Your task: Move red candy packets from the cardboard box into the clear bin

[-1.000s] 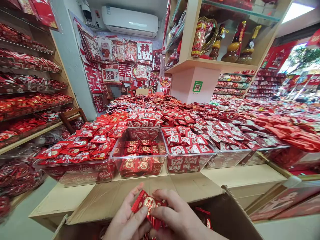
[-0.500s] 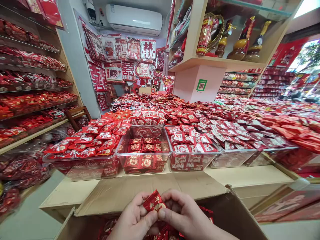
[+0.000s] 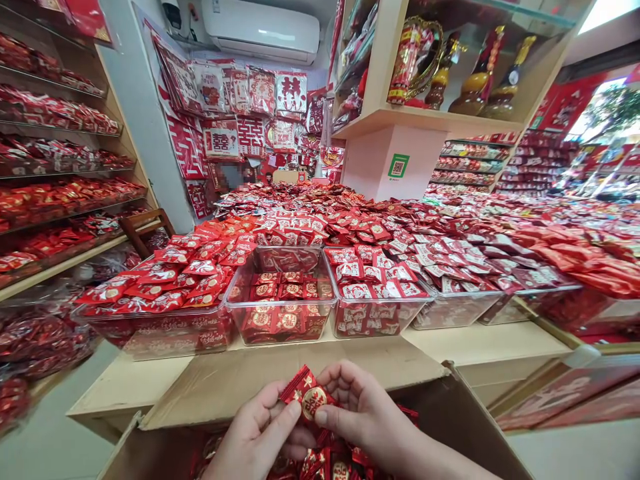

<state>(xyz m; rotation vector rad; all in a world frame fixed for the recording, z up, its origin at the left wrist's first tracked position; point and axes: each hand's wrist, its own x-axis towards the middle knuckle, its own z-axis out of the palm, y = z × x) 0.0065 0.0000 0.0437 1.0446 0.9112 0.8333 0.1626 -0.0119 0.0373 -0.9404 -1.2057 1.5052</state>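
Observation:
A small red packet (image 3: 311, 395) with a round gold emblem is held between both hands above an open cardboard box (image 3: 220, 387). My left hand (image 3: 265, 427) pinches its left edge, thumb on the front. On the right side my right hand (image 3: 357, 407) grips it, with the thumb beside the emblem and the fingers curled behind. Below the hands, more red packets (image 3: 340, 465) lie inside the box, partly hidden by the hands.
Behind the box, a clear bin (image 3: 280, 305) partly filled with red packets stands on a pale counter (image 3: 465, 345). Fuller bins flank it, including one heaped at left (image 3: 155, 320). A wooden cabinet (image 3: 440, 121) overhangs the counter, and packed shelves (image 3: 60, 160) line the left.
The packet's gold emblem now shows more fully, as my left thumb has moved off it toward the left edge. The whole view has shifted slightly.

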